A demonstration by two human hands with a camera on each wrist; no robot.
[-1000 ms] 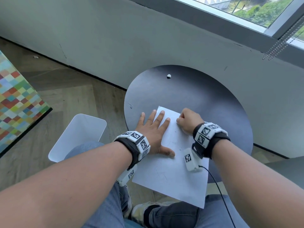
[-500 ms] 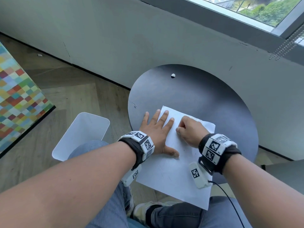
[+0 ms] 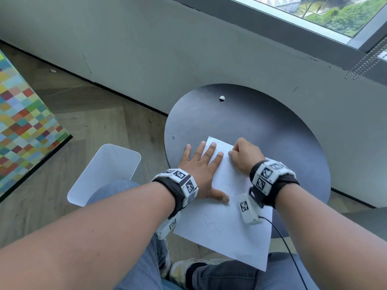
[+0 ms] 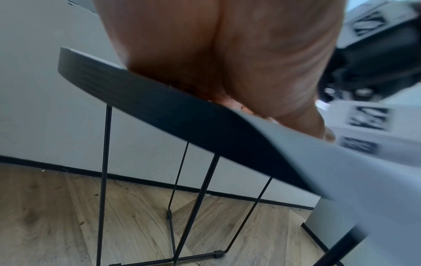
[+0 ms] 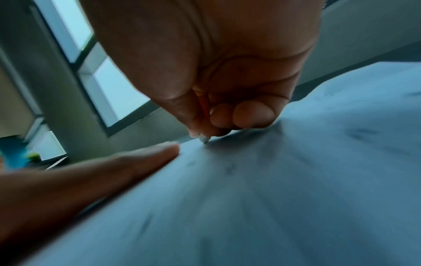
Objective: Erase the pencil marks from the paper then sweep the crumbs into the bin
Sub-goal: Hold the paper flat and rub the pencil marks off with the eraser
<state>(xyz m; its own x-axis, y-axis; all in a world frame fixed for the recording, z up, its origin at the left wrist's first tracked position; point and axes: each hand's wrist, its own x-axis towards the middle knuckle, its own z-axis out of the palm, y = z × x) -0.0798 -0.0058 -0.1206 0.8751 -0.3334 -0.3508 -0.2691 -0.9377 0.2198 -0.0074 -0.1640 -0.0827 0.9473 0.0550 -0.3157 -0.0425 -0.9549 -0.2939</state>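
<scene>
A white paper (image 3: 226, 227) lies on the round black table (image 3: 272, 126) and overhangs its near edge. Faint pencil marks (image 3: 211, 223) and dark crumbs (image 3: 227, 184) show on it. My left hand (image 3: 201, 164) presses flat on the sheet's left side, fingers spread. My right hand (image 3: 244, 155) is curled near the paper's far edge. In the right wrist view it pinches a small pale eraser (image 5: 205, 139) whose tip touches the paper (image 5: 273, 198), close to a left fingertip (image 5: 168, 149). The white bin (image 3: 106, 172) stands on the floor, left of the table.
A small white bit (image 3: 222, 98) lies at the table's far side. A grey wall runs behind the table under a window. A colourful checked panel (image 3: 23, 126) lies on the wooden floor at left. My knees are below the paper's overhang. Thin black table legs (image 4: 103, 180) stand below.
My right hand slid a little toward me on the paper, then back toward its far edge. My left hand has stayed flat on the sheet.
</scene>
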